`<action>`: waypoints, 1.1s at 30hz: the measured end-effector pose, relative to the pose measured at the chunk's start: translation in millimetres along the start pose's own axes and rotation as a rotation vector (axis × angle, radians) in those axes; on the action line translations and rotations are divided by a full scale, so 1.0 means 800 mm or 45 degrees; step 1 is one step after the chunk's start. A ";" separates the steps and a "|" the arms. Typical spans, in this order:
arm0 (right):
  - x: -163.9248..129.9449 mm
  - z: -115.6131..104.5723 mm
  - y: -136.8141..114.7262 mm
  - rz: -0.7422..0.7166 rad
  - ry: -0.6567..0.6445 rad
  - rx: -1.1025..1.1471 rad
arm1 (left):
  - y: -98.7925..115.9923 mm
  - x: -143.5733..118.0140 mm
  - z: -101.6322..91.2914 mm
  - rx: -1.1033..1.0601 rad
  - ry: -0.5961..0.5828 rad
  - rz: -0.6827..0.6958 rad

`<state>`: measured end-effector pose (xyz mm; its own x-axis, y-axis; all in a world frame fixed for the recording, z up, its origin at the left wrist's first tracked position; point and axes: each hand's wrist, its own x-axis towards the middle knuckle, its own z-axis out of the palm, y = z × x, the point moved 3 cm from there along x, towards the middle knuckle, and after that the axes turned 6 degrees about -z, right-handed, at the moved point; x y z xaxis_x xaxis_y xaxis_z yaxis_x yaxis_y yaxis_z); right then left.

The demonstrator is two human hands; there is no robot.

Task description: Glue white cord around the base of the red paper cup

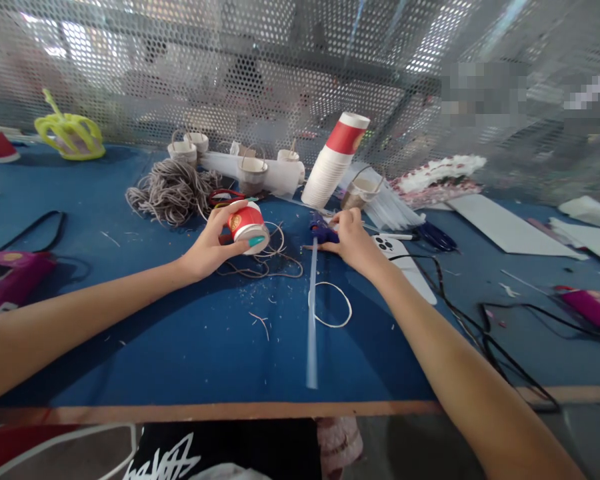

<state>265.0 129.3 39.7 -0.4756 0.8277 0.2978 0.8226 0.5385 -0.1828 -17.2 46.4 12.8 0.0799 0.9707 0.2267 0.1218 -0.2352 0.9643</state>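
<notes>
Glossy red-and-white paper cup (247, 225) in left hand (211, 245); beside it, rough grey twine bundle (173, 190), matt blue table covering (190, 333), clear smooth glue stick (312, 320), perforated metal screen (260, 67) behind.

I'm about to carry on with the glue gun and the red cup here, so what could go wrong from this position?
1. The right hand rests on the blue glue gun near its front end; fingers could touch hot glue.
2. The black cable runs beside the right forearm to the blue table's edge; it might snag.
3. The left hand holds the small red-and-white paper cup above loose grey cord, which could tangle or stick.
</notes>
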 end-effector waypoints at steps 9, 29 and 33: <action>-0.025 -0.062 -0.057 -0.497 0.011 0.484 | -0.002 0.001 0.001 -0.068 -0.017 -0.027; -0.060 -0.021 -0.150 -0.970 0.197 0.245 | 0.001 -0.001 0.000 -0.062 -0.009 0.013; -0.061 -0.022 -0.150 -1.000 0.235 0.216 | 0.002 -0.001 -0.001 -0.053 -0.004 0.008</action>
<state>195.3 21.5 63.2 -0.8216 0.1689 0.5444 0.2064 0.9784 0.0080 -17.7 45.6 14.3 0.0840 0.9689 0.2326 0.0801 -0.2393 0.9676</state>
